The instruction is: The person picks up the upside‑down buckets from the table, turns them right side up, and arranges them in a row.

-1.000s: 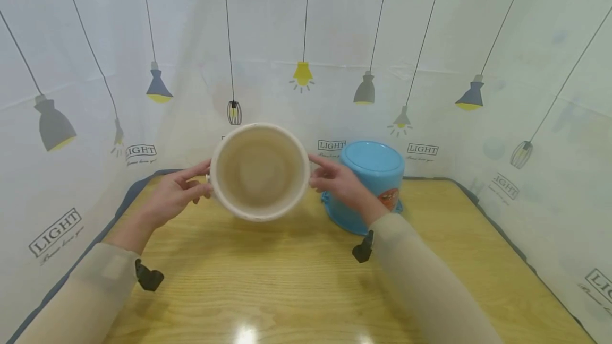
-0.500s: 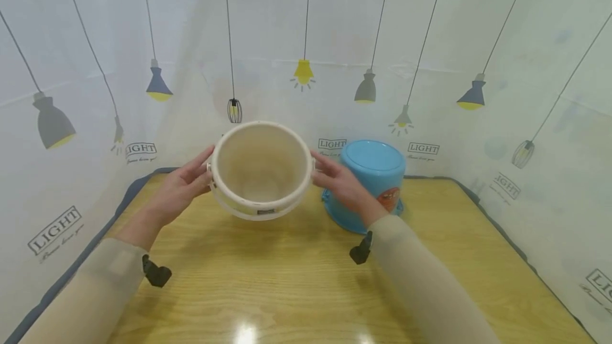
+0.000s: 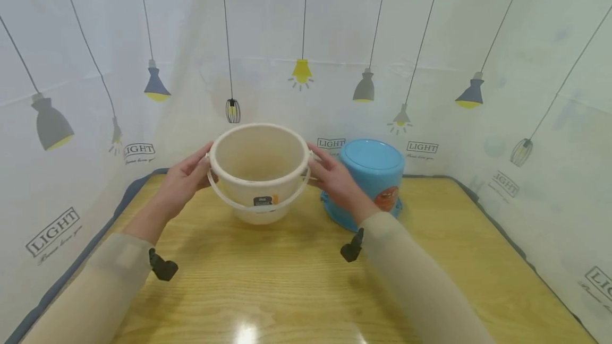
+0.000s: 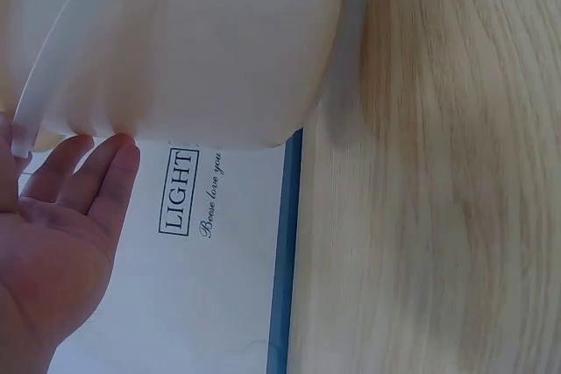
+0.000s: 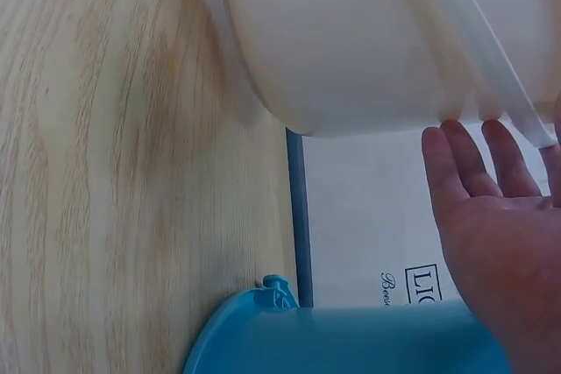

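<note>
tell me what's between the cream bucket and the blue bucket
The right hand, fingers straight against the cream bucket, lies before the upturned blue bucket; head view.

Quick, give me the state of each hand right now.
Left hand: open, straight fingers pressed against the left side of the cream bucket.
Right hand: open, straight fingers pressed against the bucket's right side.

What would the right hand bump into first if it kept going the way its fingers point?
Most likely the cream bucket: the right hand has its straight fingertips already at its side wall, so nothing lies between them.
</note>
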Tool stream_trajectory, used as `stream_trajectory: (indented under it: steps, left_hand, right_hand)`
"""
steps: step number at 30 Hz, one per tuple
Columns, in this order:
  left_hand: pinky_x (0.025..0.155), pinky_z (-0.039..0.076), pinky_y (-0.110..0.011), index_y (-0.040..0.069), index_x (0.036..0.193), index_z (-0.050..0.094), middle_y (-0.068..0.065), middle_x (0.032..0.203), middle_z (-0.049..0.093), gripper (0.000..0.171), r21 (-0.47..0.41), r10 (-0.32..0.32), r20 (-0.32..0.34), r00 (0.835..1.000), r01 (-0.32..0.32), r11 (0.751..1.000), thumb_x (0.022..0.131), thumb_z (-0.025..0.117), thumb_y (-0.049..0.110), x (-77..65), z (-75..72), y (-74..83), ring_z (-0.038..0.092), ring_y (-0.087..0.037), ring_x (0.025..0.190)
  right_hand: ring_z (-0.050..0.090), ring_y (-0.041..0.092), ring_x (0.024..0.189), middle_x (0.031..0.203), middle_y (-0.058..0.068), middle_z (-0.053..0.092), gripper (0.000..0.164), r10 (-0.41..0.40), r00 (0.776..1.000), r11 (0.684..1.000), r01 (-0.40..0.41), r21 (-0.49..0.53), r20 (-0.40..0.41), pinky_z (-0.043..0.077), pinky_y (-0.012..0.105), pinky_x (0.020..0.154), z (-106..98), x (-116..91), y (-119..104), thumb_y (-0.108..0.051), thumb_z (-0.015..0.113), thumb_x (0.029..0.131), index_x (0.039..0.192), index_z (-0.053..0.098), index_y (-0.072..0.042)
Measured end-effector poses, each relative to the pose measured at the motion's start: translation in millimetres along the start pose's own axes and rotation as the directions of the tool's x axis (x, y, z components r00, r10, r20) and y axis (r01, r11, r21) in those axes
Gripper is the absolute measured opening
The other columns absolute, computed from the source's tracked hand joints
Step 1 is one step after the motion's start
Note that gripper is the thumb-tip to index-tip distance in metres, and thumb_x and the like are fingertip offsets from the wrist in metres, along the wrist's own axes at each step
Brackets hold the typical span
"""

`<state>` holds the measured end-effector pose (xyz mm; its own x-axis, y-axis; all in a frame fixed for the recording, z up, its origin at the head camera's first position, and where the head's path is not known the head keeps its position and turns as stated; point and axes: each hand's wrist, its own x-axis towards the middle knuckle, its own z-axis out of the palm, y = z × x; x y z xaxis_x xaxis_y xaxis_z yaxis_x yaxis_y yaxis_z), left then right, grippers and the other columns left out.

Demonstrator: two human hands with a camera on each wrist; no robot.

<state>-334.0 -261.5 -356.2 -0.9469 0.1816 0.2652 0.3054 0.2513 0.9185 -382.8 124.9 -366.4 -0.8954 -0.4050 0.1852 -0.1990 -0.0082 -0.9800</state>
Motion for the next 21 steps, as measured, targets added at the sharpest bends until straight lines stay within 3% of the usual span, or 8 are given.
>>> stream_trajectory:
  steps: [4,7,11,14,16,21]
  left_hand:
    - [0.097,0.062,-0.016,0.028,0.173,0.036,0.017,0.131,0.072,0.062,-0.026,-0.008,-0.007,1.0,0.008,1.0,0.116,0.05,0.048,5.5,-0.6,-5.1,0.075,0.0,0.109]
    - [0.097,0.062,-0.018,0.026,0.173,0.035,0.018,0.127,0.073,0.063,-0.052,-0.025,-0.005,1.0,0.025,0.998,0.116,0.05,0.047,8.2,-1.0,-12.0,0.075,0.001,0.108]
    - [0.103,0.062,-0.023,0.026,0.174,0.033,-0.002,0.151,0.069,0.065,-0.083,-0.066,-0.008,0.998,0.066,0.994,0.115,0.049,0.049,10.1,-0.1,-21.8,0.075,0.003,0.108]
    - [0.105,0.061,-0.025,0.027,0.174,0.03,-0.017,0.17,0.05,0.066,-0.103,-0.085,-0.014,0.996,0.083,0.991,0.115,0.048,0.051,10.7,1.5,-27.0,0.074,0.005,0.11]
    - [0.105,0.061,-0.024,0.029,0.175,0.029,-0.022,0.172,0.042,0.067,-0.111,-0.087,-0.025,0.996,0.084,0.99,0.115,0.048,0.051,10.9,2.6,-29.2,0.074,0.007,0.11]
    - [0.102,0.062,-0.022,0.032,0.174,0.03,-0.023,0.172,0.043,0.066,-0.097,-0.086,-0.042,0.995,0.081,0.992,0.114,0.047,0.054,9.4,5.5,-29.7,0.072,0.009,0.111]
  right_hand:
    - [0.06,0.029,0.149,0.168,-0.001,0.055,0.054,0.016,1.0,1.0,-0.016,-0.008,-0.022,0.054,0.048,0.122,3.9,4.6,3.9,-0.045,0.059,0.114,0.166,0.046,-0.041]
    - [0.061,0.031,0.148,0.168,0.002,0.055,0.054,0.023,1.0,1.0,-0.024,-0.015,-0.021,0.055,0.048,0.121,7.3,7.3,7.6,-0.045,0.059,0.114,0.166,0.046,-0.039]
    - [0.059,0.034,0.149,0.17,0.005,0.052,0.055,0.031,0.999,0.999,-0.032,-0.028,-0.016,0.054,0.05,0.121,10.4,10.0,13.6,-0.045,0.056,0.115,0.169,0.043,-0.037]
    - [0.057,0.032,0.151,0.172,0.001,0.05,0.055,0.036,0.999,0.998,-0.036,-0.041,-0.02,0.053,0.051,0.123,11.8,12.6,16.2,-0.049,0.053,0.116,0.168,0.041,-0.041]
    - [0.056,0.031,0.153,0.173,-0.001,0.048,0.054,0.04,0.999,0.999,-0.04,-0.035,-0.018,0.051,0.052,0.124,12.8,14.8,16.2,-0.052,0.051,0.115,0.168,0.041,-0.043]
    - [0.053,0.032,0.155,0.175,-0.003,0.045,0.053,0.067,0.998,0.998,-0.067,-0.001,-0.015,0.046,0.055,0.128,13.4,18.6,15.4,-0.051,0.049,0.116,0.169,0.04,-0.043]
